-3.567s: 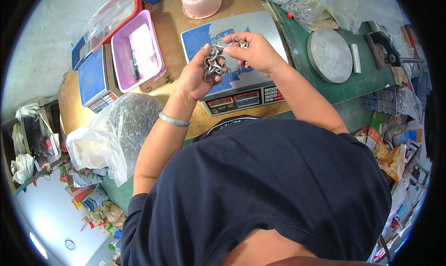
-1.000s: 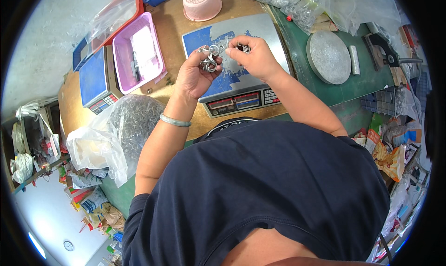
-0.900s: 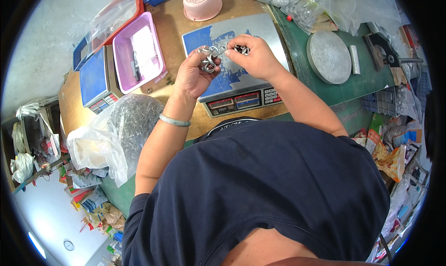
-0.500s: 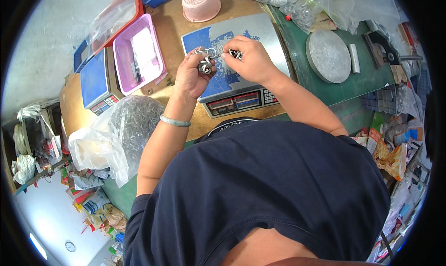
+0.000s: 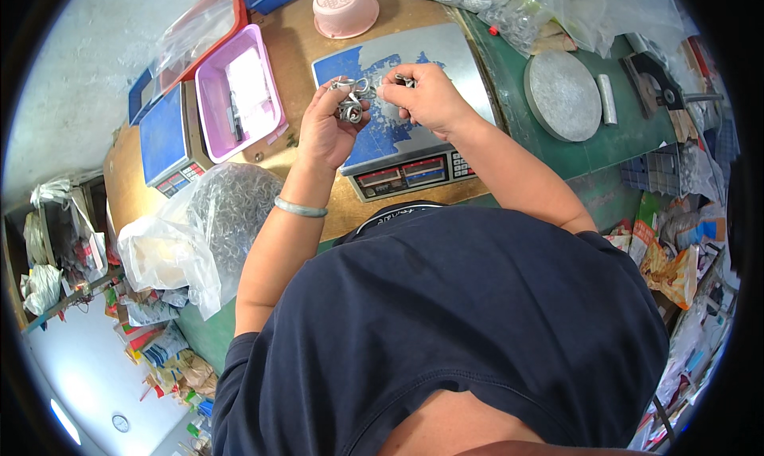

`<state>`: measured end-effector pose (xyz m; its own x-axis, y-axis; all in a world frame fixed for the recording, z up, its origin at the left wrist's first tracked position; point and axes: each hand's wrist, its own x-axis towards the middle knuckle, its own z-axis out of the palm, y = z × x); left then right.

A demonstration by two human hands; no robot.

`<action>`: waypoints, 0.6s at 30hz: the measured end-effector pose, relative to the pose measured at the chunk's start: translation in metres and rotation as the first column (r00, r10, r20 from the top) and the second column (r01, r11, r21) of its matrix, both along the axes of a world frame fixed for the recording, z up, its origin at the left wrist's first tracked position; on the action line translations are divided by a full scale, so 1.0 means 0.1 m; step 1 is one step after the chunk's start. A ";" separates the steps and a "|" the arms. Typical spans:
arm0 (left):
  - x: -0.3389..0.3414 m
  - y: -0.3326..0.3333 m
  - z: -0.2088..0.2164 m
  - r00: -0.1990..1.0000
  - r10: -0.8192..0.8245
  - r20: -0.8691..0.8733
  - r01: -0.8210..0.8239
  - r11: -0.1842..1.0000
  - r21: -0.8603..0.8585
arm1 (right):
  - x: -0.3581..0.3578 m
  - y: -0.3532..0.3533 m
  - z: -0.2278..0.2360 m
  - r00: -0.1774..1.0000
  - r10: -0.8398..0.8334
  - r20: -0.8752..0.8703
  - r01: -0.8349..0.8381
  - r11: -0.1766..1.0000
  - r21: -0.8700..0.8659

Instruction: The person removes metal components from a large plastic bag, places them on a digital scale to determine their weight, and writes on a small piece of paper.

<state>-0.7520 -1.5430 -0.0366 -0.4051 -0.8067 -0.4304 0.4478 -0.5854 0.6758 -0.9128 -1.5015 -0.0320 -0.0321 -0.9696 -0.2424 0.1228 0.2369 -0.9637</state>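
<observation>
My left hand is closed around a bunch of shiny metal rings and fittings, with one ring standing up near the thumb. Close beside it, my right hand pinches with thumb and index finger, and small metal fittings show at its curled fingers. Their exact kind is too small to tell. Both hands hover over the worn blue and silver plate of a weighing scale, whose keypad and display panel face me.
A purple tray with pens stands left, by a second scale. Nearer lies a clear bag of metal rings. An upturned pink basket sits at the back. On the right are a round grey disc, a metal cylinder and plastic bags.
My right hand has shifted slightly right, a little away from the left hand. The fittings in my left hand have turned a little; the surroundings look the same.
</observation>
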 end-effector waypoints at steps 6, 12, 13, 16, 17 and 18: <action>-0.01 -0.02 0.01 0.999 -0.037 0.029 0.039 0.998 -0.054 | 0.00 -0.04 -0.09 0.996 0.017 -0.091 -0.023 0.997 -0.070; 0.03 -0.04 0.00 0.999 -0.034 0.020 0.037 0.984 -0.173 | 0.08 -0.03 0.01 0.986 -0.064 0.151 0.037 0.984 0.172; 0.04 -0.04 0.01 0.999 -0.033 0.035 0.040 0.976 -0.214 | 0.09 -0.03 0.02 0.979 -0.076 0.188 0.038 0.980 0.195; 0.08 -0.06 0.01 0.994 -0.055 0.095 0.081 0.953 -0.290 | 0.11 -0.02 0.03 0.987 -0.052 0.155 0.027 0.987 0.158; 0.11 -0.08 0.02 0.989 -0.081 0.126 0.114 0.952 -0.284 | 0.12 -0.01 0.02 0.992 -0.035 0.120 0.019 0.992 0.128; 0.13 -0.10 0.02 0.982 -0.106 0.157 0.147 0.950 -0.277 | 0.11 -0.03 -0.03 1.000 -0.007 -0.028 0.006 0.999 -0.042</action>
<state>-0.7390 -1.5528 -0.0349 -0.4649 -0.8500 -0.2478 0.2733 -0.4039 0.8730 -0.9014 -1.5048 -0.0345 -0.0449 -0.9787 -0.2004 0.0969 0.1954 -0.9759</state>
